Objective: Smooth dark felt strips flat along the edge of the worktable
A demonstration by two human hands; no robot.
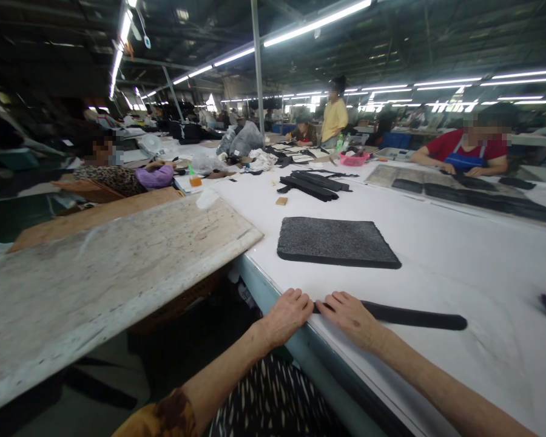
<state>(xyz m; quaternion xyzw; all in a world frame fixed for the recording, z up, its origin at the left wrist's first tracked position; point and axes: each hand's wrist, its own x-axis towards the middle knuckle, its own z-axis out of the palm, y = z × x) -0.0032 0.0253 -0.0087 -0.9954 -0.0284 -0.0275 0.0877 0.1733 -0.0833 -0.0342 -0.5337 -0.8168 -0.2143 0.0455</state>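
Observation:
A long black fabric strip [414, 315] lies on the white tabletop [477, 261] along its near edge. Around the strip's left end, my left hand [289, 312] is closed, fingers curled at the table edge. My right hand [348, 312] presses its fingers together on the strip just beside the left, thumb and fingertips on the black material. Both hands almost meet there, and they cover that end of the strip. Beyond them rests a neat stack of dark grey rectangular pieces [337, 241], flat and apart from the hands.
A worn pale board [118, 261] juts out at left, over a dark gap. Farther back are black strips [312, 185], a small tan block [281, 201], a pink basket [353, 159] and a glue bottle [194, 177]. Co-workers sit at left and right; one stands behind.

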